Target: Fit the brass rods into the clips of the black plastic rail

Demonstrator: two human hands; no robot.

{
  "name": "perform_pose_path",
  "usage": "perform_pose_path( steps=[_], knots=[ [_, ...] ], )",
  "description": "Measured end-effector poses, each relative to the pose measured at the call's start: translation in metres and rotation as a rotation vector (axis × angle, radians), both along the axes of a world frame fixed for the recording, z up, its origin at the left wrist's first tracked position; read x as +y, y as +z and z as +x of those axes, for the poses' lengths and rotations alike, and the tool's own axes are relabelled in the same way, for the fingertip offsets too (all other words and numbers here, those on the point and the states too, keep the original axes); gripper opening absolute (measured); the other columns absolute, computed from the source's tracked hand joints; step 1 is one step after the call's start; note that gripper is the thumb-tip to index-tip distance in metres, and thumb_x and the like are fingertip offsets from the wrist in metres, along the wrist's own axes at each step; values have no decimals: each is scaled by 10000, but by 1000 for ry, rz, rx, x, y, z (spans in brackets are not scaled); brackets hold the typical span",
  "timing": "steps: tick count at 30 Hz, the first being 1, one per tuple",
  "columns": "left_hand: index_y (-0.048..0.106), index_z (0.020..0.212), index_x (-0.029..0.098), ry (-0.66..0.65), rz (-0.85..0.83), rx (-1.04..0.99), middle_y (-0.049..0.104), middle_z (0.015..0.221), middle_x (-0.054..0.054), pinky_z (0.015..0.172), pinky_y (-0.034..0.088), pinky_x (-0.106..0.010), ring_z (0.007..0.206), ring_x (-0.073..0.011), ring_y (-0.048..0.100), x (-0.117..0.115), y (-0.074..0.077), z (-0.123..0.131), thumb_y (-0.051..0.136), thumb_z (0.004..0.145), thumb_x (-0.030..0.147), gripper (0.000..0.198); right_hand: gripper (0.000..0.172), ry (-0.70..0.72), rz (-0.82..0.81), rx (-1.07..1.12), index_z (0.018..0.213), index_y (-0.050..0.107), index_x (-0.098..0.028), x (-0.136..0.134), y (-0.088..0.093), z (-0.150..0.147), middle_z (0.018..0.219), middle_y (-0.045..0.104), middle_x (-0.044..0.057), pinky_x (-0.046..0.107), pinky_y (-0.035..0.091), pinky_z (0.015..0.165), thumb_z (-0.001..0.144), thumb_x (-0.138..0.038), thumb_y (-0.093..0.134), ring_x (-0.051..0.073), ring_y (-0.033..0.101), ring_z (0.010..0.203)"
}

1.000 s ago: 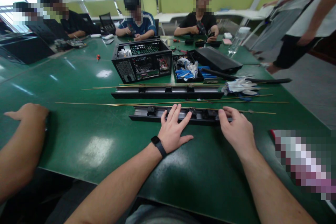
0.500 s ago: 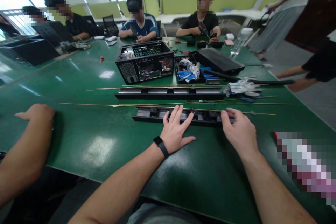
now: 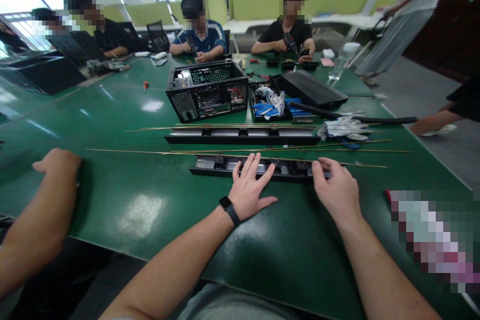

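Black rail (image 3: 213, 164) lay crosswise on the green table (image 3: 150, 210) at twelve o'clock, barely shifted over the last second. Left hand (image 3: 249, 187) stayed flat, fingers spread, on its middle; right hand (image 3: 335, 187) curled over its three-o'clock end, whether clasped I cannot tell, so it remained pinned.

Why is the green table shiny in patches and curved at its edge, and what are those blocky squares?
Head view: ceiling lights glare in pale patches on the table; the wide lens bows its near edge; the left hand and right hand at the black rail are sharp; the squares are pixelation, as at lower right.
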State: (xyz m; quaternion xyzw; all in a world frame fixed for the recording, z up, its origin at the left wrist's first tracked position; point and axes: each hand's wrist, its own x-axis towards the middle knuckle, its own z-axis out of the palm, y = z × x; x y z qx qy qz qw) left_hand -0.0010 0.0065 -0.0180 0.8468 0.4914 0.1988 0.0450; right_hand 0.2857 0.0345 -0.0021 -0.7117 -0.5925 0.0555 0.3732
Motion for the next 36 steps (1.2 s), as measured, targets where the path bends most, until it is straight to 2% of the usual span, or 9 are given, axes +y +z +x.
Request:
perform_pose_path(
  steps=[9, 16, 36],
  knots=[
    [553, 1888, 330, 6, 0, 22, 312, 2030, -284, 1418, 367, -815, 1887, -539, 313, -1, -1, 0, 1046, 978, 550, 1059, 535, 31, 25, -9, 1320, 844, -222, -1, -5, -2, 1223, 901, 216, 667, 592, 1155, 1123, -643, 579, 440, 824, 1232],
    [536, 1899, 338, 7, -1, 27, 309, 2033, -280, 1423, 359, -807, 1886, -542, 311, -1, -2, 0, 1041, 978, 570, 1076, 565, 16, 16, -23, 1352, 840, -209, -2, -7, -2, 1236, 901, 219, 672, 594, 1156, 1126, -642, 554, 439, 825, 1231],
    [562, 1881, 342, 22, -22, 23, 331, 2028, -272, 1426, 354, -794, 1884, -527, 325, -4, 2, 1, 1045, 972, 563, 1053, 540, 19, -6, 10, 1329, 826, -217, -4, 0, -5, 1217, 893, 210, 659, 578, 1157, 1104, -639, 575, 431, 800, 1234]
  ],
)
